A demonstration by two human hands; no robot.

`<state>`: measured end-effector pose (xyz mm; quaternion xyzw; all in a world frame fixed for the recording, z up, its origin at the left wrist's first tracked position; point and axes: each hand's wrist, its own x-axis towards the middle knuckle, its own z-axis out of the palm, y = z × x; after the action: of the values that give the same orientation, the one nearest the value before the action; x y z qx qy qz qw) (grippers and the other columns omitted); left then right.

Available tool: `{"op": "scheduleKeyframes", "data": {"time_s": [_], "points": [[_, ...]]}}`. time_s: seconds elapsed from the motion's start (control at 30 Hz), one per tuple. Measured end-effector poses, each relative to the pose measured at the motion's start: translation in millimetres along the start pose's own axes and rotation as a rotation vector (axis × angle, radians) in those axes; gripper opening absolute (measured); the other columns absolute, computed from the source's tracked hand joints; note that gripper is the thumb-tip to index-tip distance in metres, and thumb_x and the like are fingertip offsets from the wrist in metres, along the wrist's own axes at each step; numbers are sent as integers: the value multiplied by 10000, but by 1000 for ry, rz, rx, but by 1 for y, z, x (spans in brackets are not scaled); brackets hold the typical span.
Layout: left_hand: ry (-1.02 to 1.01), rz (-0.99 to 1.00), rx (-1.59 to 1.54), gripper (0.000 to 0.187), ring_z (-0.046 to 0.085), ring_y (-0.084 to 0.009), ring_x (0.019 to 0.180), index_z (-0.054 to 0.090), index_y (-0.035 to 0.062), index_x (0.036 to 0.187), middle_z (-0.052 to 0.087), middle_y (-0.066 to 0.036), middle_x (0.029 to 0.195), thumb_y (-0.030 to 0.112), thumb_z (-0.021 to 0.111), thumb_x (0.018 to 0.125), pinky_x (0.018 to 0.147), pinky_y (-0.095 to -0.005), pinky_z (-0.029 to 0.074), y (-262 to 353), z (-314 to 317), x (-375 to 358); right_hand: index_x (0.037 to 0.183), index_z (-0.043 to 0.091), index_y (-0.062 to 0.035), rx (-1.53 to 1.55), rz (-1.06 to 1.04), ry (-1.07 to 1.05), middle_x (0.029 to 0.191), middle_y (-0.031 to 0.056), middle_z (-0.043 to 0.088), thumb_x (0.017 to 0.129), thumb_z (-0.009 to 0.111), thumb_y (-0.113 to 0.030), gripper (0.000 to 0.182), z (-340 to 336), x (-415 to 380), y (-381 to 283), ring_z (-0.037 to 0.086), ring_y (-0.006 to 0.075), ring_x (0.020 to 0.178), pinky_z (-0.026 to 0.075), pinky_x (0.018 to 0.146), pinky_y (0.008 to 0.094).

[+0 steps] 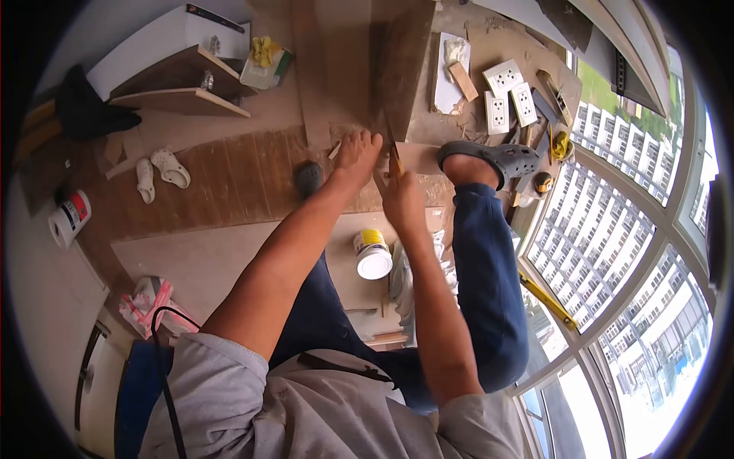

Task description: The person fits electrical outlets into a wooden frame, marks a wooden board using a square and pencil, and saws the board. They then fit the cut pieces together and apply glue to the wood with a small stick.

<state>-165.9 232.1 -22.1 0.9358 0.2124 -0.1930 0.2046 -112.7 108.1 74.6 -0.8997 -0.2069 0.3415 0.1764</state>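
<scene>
My left hand [357, 158] rests with bent fingers against the edge of a brown board [336, 69]; whether it holds anything is hidden. Just right of it, my right hand [399, 191] is closed round the wooden handle of a thin tool [397, 162], whose dark, narrow upper end points up along the board's edge. The two hands are close together. A small pale piece [334, 150] lies left of my left hand. My raised foot in a grey clog [505, 162] is on the ledge at the right.
White socket plates [503, 77], a tape measure [543, 182] and wood scraps lie on the ledge [428, 130]. A paint tub [373, 254] stands below my hands. White clogs [170, 168] are on the floor at left. Windows [581, 237] line the right.
</scene>
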Motion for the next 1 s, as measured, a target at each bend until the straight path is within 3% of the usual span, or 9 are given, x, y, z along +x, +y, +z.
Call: {"op": "scheduleKeyframes", "data": {"time_s": [0.17,0.2,0.3,0.4,0.5,0.67,0.9,0.97,1.0], "points": [[60,35,60,352,622,-284,1074,569,116,1093,633,-118,1102,132,737,784,884,-412,501,-1,6,-2,1058,527,80,-134,-256,-133,811,380,635,975,535,-133,228,-28,0,0,636,563,800,506,673,614],[65,36,58,352,622,-284,1074,569,116,1093,633,-118,1102,132,737,784,884,-412,501,-1,9,2,1047,526,70,-135,-226,-19,765,373,619,967,545,-118,205,-45,-42,-16,633,559,761,495,645,620],[91,-14,53,337,624,-277,1062,568,118,1090,633,-114,1092,131,728,794,871,-414,499,0,15,4,1072,437,14,15,154,-158,777,390,619,993,538,-144,204,-86,-137,-31,615,585,749,468,644,645],[103,-10,66,323,624,-274,1063,568,119,1090,635,-113,1091,132,719,804,870,-416,498,3,10,-1,1051,462,47,-56,217,-150,812,398,625,988,541,-142,214,-39,-81,-13,621,587,796,478,677,643],[35,8,37,383,616,-313,1084,556,92,1120,624,-133,1106,82,717,772,918,-433,507,-1,1,-3,1026,515,63,-47,-101,-48,857,401,633,983,555,-163,234,16,27,16,619,591,846,490,724,628],[195,34,17,339,614,-267,1063,562,121,1063,625,-98,1048,108,732,770,874,-421,492,-2,19,-2,1037,540,28,-27,-2,-19,898,394,637,1003,542,-192,223,-12,20,-19,617,579,865,485,721,613],[110,16,58,297,619,-265,1055,576,120,1081,632,-95,1069,120,704,814,864,-415,496,-1,9,-1,1254,481,19,-61,27,-133,830,363,645,1050,441,-148,267,-85,-127,-37,611,570,797,437,660,648],[84,-2,71,301,623,-266,1046,577,116,1095,634,-94,1076,118,701,821,860,-412,504,4,7,-1,1327,482,11,-6,172,-153,916,346,644,1030,452,-112,322,-103,-146,-50,625,548,766,459,639,639],[90,-8,76,301,623,-266,1046,577,116,1095,634,-94,1076,118,701,821,860,-412,504,0,4,4,1344,494,5,-135,32,-165,962,338,635,1016,463,-99,345,-85,-123,-35,635,537,764,482,641,621]]}}
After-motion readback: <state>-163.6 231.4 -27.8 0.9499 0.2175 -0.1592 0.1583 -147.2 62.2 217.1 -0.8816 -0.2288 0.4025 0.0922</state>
